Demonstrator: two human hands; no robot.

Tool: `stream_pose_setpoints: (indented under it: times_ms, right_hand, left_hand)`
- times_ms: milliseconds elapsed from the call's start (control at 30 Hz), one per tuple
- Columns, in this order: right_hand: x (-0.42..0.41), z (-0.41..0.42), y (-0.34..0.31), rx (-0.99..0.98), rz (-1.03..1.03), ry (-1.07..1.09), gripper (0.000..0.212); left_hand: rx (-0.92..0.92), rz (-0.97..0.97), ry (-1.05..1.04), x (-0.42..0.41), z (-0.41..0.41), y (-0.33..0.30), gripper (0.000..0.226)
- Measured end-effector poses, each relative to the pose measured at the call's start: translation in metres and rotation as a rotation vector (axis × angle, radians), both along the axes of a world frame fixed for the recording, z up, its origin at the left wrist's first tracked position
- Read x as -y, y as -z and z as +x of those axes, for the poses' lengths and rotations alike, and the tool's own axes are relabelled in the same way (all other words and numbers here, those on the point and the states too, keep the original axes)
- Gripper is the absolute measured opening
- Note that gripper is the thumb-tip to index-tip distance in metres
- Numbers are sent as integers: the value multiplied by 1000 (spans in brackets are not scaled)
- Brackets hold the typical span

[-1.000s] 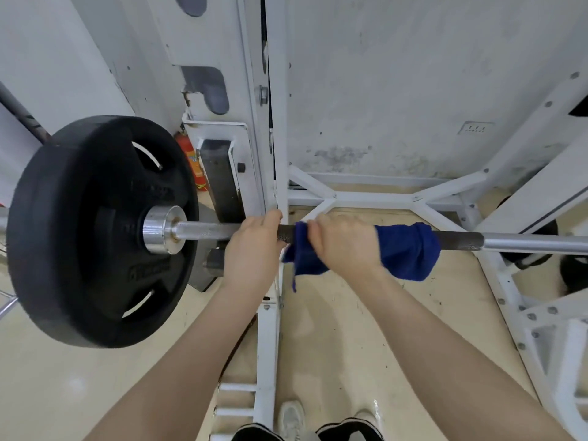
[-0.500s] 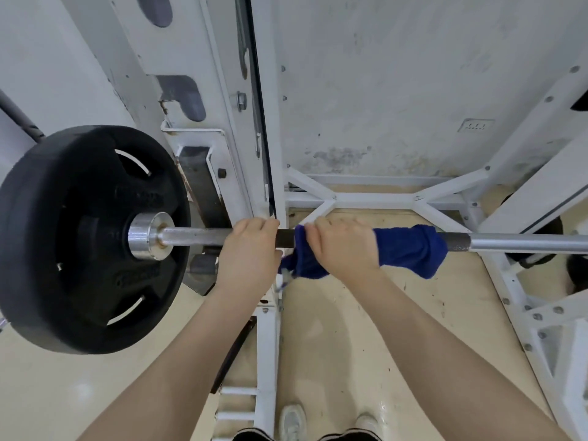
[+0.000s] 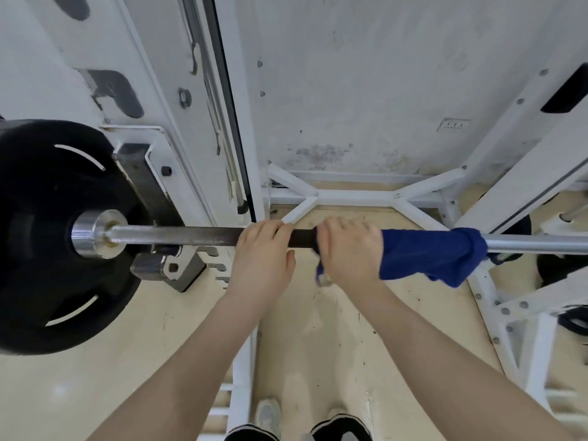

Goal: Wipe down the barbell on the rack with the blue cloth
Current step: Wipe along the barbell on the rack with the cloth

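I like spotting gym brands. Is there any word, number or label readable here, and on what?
None can be read.
Weight plate: raised lettering may be on its black face, too dark to read.
Wall socket plate: only small slots, no readable text.
Blue cloth and barbell: no markings show.

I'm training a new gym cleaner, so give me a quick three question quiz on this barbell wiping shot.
1. True or false: the left hand grips the bare barbell.
2. What does the right hand hold around the bar? A) blue cloth B) sponge C) brush
3. Fill in: the black weight plate sits at the bar's ____ end in the view.

Key: 1 true; 2 A; 3 left.
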State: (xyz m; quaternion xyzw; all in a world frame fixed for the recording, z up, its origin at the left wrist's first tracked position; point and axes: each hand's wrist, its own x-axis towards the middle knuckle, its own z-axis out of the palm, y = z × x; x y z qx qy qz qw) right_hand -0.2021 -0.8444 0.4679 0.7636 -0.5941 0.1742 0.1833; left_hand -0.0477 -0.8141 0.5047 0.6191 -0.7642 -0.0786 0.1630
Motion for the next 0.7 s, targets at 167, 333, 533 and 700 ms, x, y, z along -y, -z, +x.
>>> stream_pose_setpoints:
  times_ms: [167,333,533,700]
  right_hand:
    - [9,-67,-13,32,101,-5,41]
    - [7,-120,-18,21,198,194,40]
    - [0,-22,-13,28,197,39,32]
    - [-3,-55,-14,-164,198,-264,46]
  left_hand:
    - [87,-46,-86,1,-18,2,32]
    - [86,-55,-108,4,-21,6,40]
    - [47,7,-127,6,-18,7,38]
    - [11,-5,-138,4,-19,5,39]
